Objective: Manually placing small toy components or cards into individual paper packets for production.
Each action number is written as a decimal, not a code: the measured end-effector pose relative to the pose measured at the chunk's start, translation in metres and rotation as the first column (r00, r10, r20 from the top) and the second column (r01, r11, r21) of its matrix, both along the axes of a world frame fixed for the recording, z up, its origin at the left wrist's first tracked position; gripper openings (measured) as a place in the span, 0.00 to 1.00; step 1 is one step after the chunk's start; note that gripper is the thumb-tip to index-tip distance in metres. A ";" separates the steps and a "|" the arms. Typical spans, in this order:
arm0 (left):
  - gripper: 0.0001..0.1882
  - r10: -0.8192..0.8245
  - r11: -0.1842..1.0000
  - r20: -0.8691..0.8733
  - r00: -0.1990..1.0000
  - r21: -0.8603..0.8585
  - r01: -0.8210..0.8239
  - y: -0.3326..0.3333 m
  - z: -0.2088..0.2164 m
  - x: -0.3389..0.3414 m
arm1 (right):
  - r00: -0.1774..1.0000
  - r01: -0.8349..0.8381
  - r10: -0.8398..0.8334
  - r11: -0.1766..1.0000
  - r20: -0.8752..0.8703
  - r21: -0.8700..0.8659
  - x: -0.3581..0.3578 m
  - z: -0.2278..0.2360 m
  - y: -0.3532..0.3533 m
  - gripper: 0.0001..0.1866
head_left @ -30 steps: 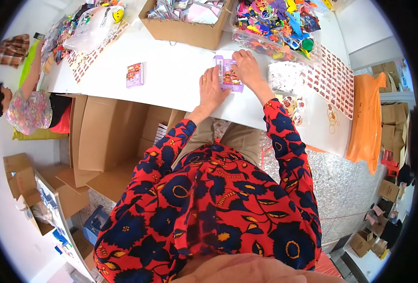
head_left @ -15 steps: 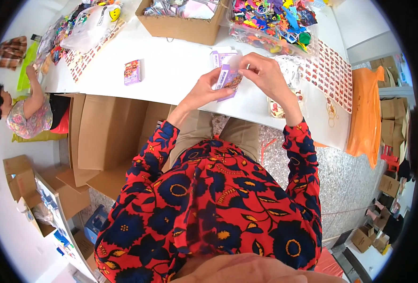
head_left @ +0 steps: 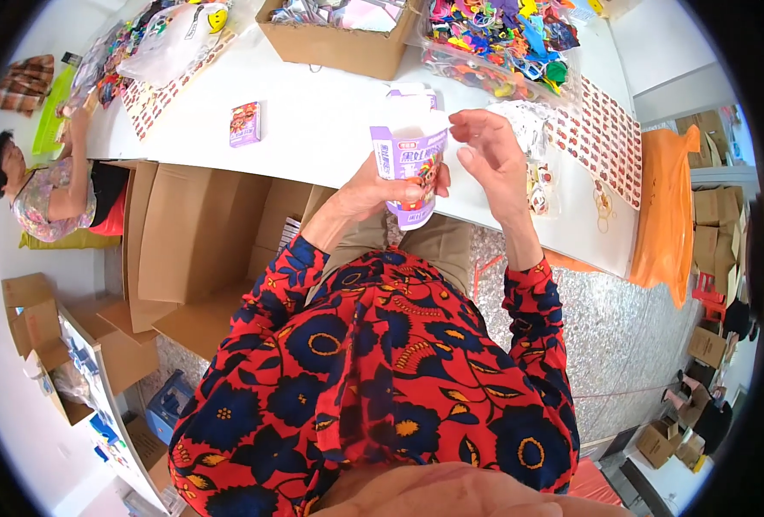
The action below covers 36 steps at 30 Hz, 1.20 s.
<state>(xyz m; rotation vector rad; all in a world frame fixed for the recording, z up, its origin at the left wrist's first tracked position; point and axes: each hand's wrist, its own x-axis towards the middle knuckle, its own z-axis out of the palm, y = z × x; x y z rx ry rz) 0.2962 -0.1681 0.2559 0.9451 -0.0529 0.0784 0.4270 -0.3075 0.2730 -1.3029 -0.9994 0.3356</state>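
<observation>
My left hand (head_left: 366, 191) is closed around a small purple and white carton (head_left: 412, 172), its top unfolded and facing up. Beside the carton's upper right edge is my right hand (head_left: 496, 157), fingers apart and thumb spread, with nothing visible in it. Behind the carton, more purple and white cartons (head_left: 412, 90) lie on the white table (head_left: 313, 112). Farther left stands a closed purple carton (head_left: 245, 125) with a red picture. Next to my right wrist lie clear packets with small printed pieces (head_left: 540, 191) and a crumpled clear wrapping (head_left: 527, 116).
At the back are a cardboard box (head_left: 335, 52) of flat packets and a clear bin (head_left: 494, 73) of colourful small pieces. Sticker sheets (head_left: 610, 138), rubber bands (head_left: 603, 202) and an orange bag (head_left: 664, 207) fill the right side. A co-worker (head_left: 55, 189) sits at the left, near a large open carton (head_left: 197, 233).
The carton in my left hand has come nearer and its top has been spread open. My right hand has moved off its edge, fingers parting. The co-worker's arm has lowered.
</observation>
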 end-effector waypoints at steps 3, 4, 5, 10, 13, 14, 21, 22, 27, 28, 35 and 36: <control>0.32 -0.120 0.992 0.046 0.992 -0.034 0.122 -0.004 0.005 -0.005 | 0.971 -0.163 0.180 0.980 -0.160 0.115 -0.014 0.000 -0.004 0.23; 0.33 -0.132 0.989 0.055 0.990 -0.065 0.136 -0.005 0.004 -0.009 | 0.903 -0.285 0.289 0.957 -0.319 0.060 -0.016 0.002 -0.009 0.23; 0.35 -0.144 0.984 0.065 0.987 -0.096 0.150 -0.006 0.003 -0.011 | 0.798 -0.408 0.371 0.913 -0.474 0.026 -0.018 0.003 -0.011 0.23; 0.42 -0.240 0.952 0.023 0.970 -0.188 0.240 -0.002 -0.013 -0.014 | 0.831 -0.276 0.263 0.960 -0.490 0.048 -0.038 0.007 -0.011 0.25; 0.34 0.069 0.982 -0.217 0.974 -0.159 -0.105 -0.011 -0.007 -0.013 | 0.944 -0.023 0.002 0.998 -0.329 -0.061 -0.036 0.003 -0.005 0.23; 0.35 0.144 0.989 -0.305 0.941 0.071 -0.129 -0.011 -0.003 -0.008 | 0.956 0.043 -0.046 0.999 -0.288 -0.016 -0.034 -0.003 -0.002 0.22; 0.49 0.551 0.379 0.207 0.808 0.800 -0.464 -0.033 -0.007 0.000 | 0.953 0.278 -0.292 0.949 -0.086 -0.148 -0.041 -0.021 0.009 0.19; 0.49 0.557 0.379 0.202 0.805 0.801 -0.463 -0.034 -0.010 0.001 | 0.963 0.248 -0.264 0.949 -0.061 -0.194 -0.047 -0.018 0.011 0.20; 0.50 0.607 0.531 0.108 0.787 0.683 -0.502 -0.031 -0.018 0.003 | 0.963 0.209 -0.172 0.963 0.209 -0.171 -0.061 -0.010 0.011 0.23; 0.50 0.600 0.559 0.094 0.795 0.661 -0.500 -0.027 -0.019 0.002 | 0.985 0.132 -0.109 0.977 0.136 -0.168 -0.058 -0.011 0.008 0.24; 0.41 0.637 0.411 0.108 0.763 0.790 -0.455 -0.020 -0.007 0.003 | 0.981 0.193 -0.193 0.977 0.007 -0.096 -0.056 -0.019 0.005 0.27; 0.40 0.654 0.377 0.092 0.751 0.821 -0.429 -0.020 -0.003 0.002 | 0.981 0.192 -0.193 0.976 0.007 -0.098 -0.055 -0.021 0.005 0.27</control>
